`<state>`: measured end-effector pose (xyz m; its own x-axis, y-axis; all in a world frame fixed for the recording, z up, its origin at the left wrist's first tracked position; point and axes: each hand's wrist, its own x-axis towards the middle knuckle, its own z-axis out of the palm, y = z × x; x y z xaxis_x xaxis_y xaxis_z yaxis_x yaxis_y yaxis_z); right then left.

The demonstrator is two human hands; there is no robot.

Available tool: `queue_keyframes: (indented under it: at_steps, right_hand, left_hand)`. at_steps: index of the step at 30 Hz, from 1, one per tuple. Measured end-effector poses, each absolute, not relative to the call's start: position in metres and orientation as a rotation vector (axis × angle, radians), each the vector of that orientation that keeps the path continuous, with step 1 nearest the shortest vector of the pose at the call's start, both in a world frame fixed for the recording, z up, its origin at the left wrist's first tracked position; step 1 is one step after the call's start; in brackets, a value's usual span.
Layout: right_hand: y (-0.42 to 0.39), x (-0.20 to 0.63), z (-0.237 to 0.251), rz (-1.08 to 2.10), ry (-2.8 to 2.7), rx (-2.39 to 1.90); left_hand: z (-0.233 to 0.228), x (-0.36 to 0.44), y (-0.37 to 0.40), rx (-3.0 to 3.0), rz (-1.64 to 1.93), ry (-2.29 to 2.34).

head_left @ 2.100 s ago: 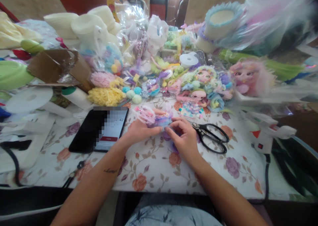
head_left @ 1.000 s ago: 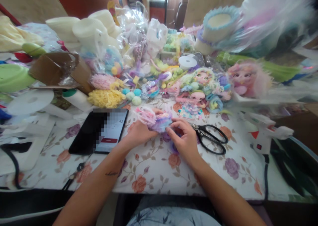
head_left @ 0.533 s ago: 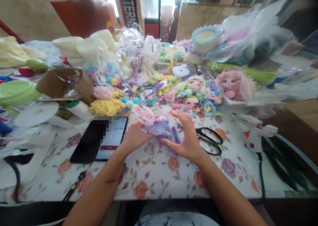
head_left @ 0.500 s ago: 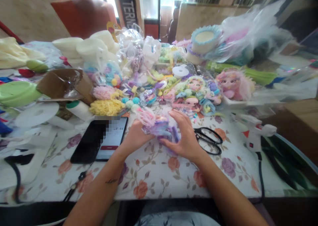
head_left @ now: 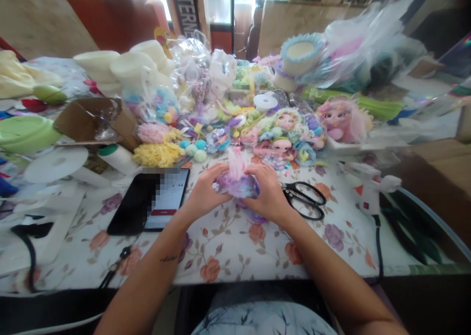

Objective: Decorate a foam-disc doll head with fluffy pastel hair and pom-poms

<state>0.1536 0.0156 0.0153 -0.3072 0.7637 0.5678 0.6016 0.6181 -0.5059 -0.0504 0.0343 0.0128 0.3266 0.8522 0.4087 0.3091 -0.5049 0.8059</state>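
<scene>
Both of my hands close around a small pastel craft piece [head_left: 236,180], purple and blue with a pink tuft on top, held just above the floral tablecloth [head_left: 235,246]. My left hand [head_left: 203,193] grips its left side and my right hand [head_left: 268,193] grips its right side. Black scissors [head_left: 302,199] lie just right of my right hand. A phone [head_left: 150,201] with a lit screen lies left of my left hand.
A white glue gun [head_left: 370,190] with a black cord stands at the right. Doll heads [head_left: 285,134], pom-poms [head_left: 158,153], plastic bags and foam rings crowd the far half of the table. A cardboard box [head_left: 93,116] and white spools sit at the left.
My right hand was open beside the craft piece; it has now closed onto it. The pink tuft has turned from the left side to point upward. The view has shifted slightly.
</scene>
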Motion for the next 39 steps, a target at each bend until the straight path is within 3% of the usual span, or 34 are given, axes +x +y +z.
queue_keyframes:
  at_steps: [6,11,16,27,39]
  right_hand:
    - [0.014,0.153,0.015,0.287,-1.827,-1.117]
    - [0.019,0.144,0.025,0.369,-1.544,-1.327]
    - [0.026,0.128,0.029,0.327,-1.503,-1.381]
    - [0.016,0.114,0.018,0.439,-1.404,-1.376]
    - [0.026,0.124,0.014,0.696,-1.061,-1.366]
  left_hand:
    - [0.016,-0.046,0.031,1.798,1.223,0.977]
    - [0.022,-0.030,0.025,1.032,1.447,0.925]
    - [0.024,-0.013,0.014,0.501,1.238,0.699]
    - [0.025,-0.013,0.016,0.379,1.135,0.769]
    - [0.018,-0.012,0.008,0.840,1.484,1.087]
